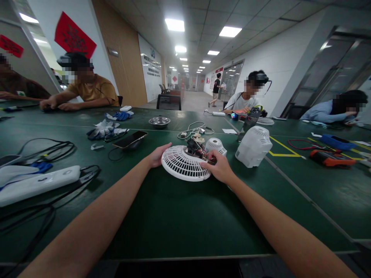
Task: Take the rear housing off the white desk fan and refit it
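Observation:
A round white fan grille (185, 170) lies in front of me on the green table, with a motor and wiring (194, 146) exposed on top of it. My left hand (160, 155) holds the grille's left rim. At the right, my right hand (218, 166) is closed at the motor's side, its thumb over the grille; what its fingertips pinch is partly hidden. Just behind that hand sits a white vented cover (216, 144). Farther right stands a translucent white plastic housing (255, 147). A pale cable (193, 129) lies coiled behind the motor.
On the left are a phone (131, 139), gloves (106, 129), a white power strip (40, 185) and black cables. A metal bowl (159, 122) sits farther back. Rightward lie an orange multimeter (332, 157) and a blue case (337, 142). Several people sit around the table.

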The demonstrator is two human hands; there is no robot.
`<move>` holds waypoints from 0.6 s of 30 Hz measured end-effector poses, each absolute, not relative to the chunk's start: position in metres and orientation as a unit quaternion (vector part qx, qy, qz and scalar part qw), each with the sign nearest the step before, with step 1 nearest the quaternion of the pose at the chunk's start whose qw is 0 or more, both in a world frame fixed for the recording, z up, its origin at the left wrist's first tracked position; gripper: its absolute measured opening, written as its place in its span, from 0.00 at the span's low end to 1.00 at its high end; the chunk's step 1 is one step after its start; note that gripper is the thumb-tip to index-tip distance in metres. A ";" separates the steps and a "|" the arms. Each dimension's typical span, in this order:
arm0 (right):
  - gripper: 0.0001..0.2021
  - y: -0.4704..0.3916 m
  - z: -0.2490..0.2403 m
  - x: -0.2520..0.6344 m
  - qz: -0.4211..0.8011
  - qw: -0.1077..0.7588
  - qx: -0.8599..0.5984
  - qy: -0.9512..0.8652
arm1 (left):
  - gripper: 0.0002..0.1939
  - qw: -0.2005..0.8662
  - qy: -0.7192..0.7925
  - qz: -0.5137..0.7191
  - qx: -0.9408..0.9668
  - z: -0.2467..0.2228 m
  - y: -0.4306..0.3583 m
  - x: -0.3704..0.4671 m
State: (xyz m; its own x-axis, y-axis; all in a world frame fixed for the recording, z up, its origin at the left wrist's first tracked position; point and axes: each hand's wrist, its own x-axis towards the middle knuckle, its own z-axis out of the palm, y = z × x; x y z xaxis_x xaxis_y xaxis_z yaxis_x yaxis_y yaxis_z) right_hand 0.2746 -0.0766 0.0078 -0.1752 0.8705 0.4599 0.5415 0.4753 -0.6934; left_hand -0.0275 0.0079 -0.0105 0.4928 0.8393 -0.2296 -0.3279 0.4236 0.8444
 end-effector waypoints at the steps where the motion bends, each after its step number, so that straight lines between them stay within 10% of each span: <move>1: 0.21 -0.076 0.007 0.276 0.178 0.423 -0.472 -0.753 | 0.17 0.770 0.346 0.378 0.381 -0.012 0.009 -0.026; 18: 0.17 -0.060 0.004 0.292 0.139 0.410 -0.458 -0.777 | 0.06 0.700 0.401 0.435 0.401 -0.014 0.013 -0.016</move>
State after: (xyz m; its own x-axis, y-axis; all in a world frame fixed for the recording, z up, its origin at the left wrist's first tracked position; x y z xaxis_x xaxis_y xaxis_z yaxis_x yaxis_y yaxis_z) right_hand 0.2923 -0.0604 0.0039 -0.2456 0.8252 0.5086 0.5968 0.5422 -0.5915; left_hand -0.0156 0.0129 -0.0136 0.3015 0.9294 -0.2127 -0.2877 0.3014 0.9091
